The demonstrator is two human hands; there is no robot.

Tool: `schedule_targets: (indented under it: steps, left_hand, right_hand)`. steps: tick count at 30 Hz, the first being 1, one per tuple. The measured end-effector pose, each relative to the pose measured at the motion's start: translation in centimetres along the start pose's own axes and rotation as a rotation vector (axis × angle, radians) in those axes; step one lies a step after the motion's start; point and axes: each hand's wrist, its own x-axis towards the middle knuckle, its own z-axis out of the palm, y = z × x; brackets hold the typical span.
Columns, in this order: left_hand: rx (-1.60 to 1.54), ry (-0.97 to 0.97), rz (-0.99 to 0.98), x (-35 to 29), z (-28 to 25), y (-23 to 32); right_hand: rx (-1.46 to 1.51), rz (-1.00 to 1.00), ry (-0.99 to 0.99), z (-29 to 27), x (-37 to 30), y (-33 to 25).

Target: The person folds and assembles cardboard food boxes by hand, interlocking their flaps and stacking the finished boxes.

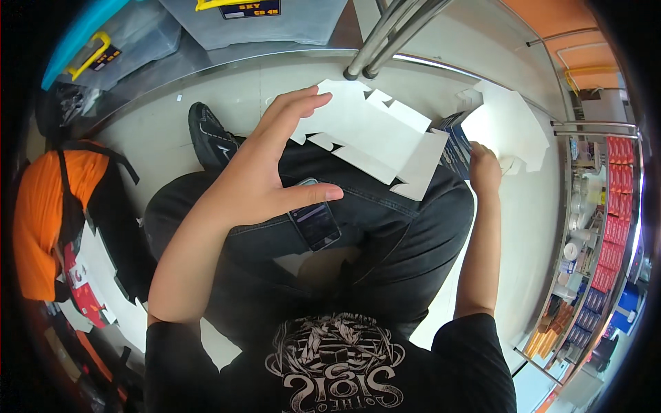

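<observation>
An unfolded white carton lies blank side up across my crossed legs and the floor in front, its cut flaps spread. My left hand hovers over its left end, thumb and fingers wide apart, holding nothing. Below that thumb, a phone with a dark screen rests on my lap. To the right, beyond my knee, more flattened cartons lie in a pile, white inside with dark blue printed faces. My right hand is closed at the pile's near edge; some of its fingers are hidden.
Metal table legs stand ahead, near clear plastic bins with yellow handles. A dark shoe shows at front left. An orange and black bag sits at left. Shelves with red boxes line the right.
</observation>
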Motion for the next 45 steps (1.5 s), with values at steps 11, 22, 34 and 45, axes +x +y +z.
schedule_targets:
  steps: [11,22,34,45]
  left_hand:
    - [0.027,-0.015,-0.047,0.0,0.4,-0.4]
    - [-0.043,-0.061,-0.154,-0.2,0.6,0.0]
    - [-0.231,-0.019,-0.024,-0.4,2.7,-1.0]
    - [-1.015,0.151,-0.159,-0.5,-0.8,-0.3]
  right_hand:
    - [-0.054,0.035,-0.135,2.1,0.8,0.8]
    - [0.15,0.069,0.15,-7.9,-2.0,1.1]
    - [1.034,0.044,0.235,-25.6,-7.7,-17.1]
    - [1.721,-0.295,-0.156,-23.1,-2.7,-24.5]
